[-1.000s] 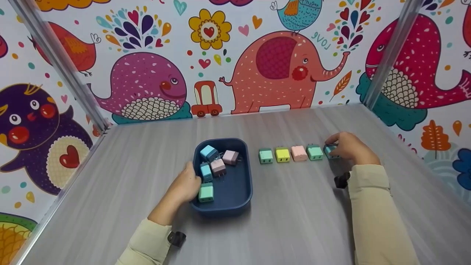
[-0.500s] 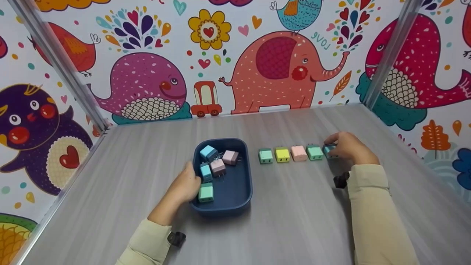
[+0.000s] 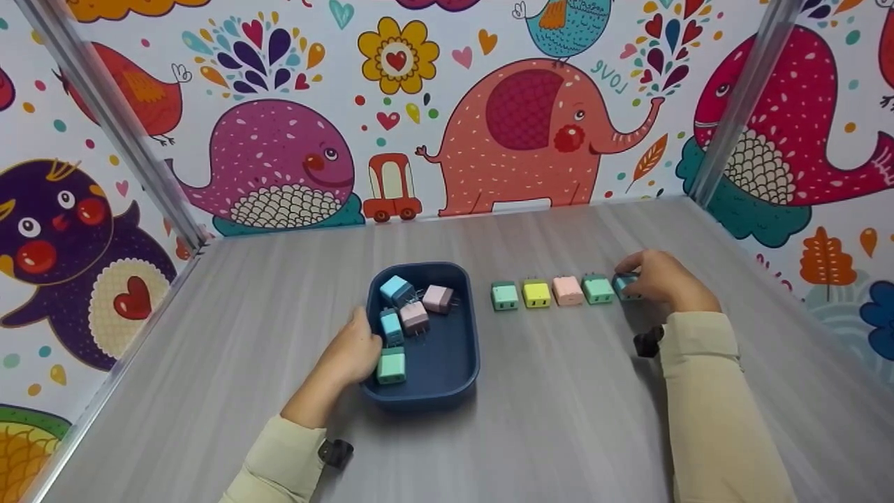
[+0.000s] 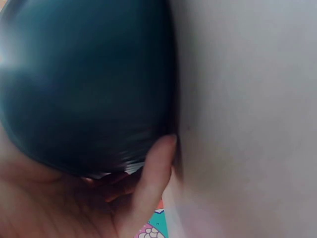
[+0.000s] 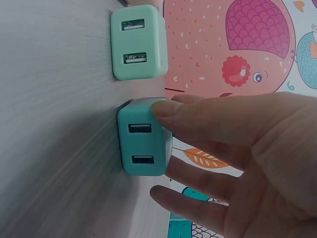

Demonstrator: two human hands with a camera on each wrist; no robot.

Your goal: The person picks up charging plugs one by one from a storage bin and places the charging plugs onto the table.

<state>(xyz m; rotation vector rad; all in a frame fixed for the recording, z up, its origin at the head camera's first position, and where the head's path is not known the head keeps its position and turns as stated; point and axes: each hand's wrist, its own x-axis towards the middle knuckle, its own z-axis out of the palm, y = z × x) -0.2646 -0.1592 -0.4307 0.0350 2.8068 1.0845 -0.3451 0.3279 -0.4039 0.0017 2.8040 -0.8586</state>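
My left hand (image 3: pixel 350 353) grips the left wall of a dark blue bin (image 3: pixel 443 367), its thumb at the rim. In the left wrist view the fingers lie against the outside of the bin (image 4: pixel 94 89), close to the table. At the right end of a row, my right hand (image 3: pixel 667 281) pinches a blue USB charger (image 5: pixel 142 141), thumb on its upper edge and other fingers behind. Two USB ports face the right wrist camera. Just beside it stands a mint green charger (image 5: pixel 138 44), a narrow gap between them.
Left along the row are a pink charger (image 3: pixel 567 291), a yellow charger (image 3: pixel 537 294) and another green charger (image 3: pixel 504 296). Several chargers lie loose in the bin, among them a light green one (image 3: pixel 391 367) and a lilac one (image 3: pixel 438 298). Printed walls (image 3: pixel 447 42) enclose the grey table (image 3: pixel 559 419).
My right hand and the blue charger have shifted very slightly left toward the green charger, then stayed put. The left hand and bin have not moved.
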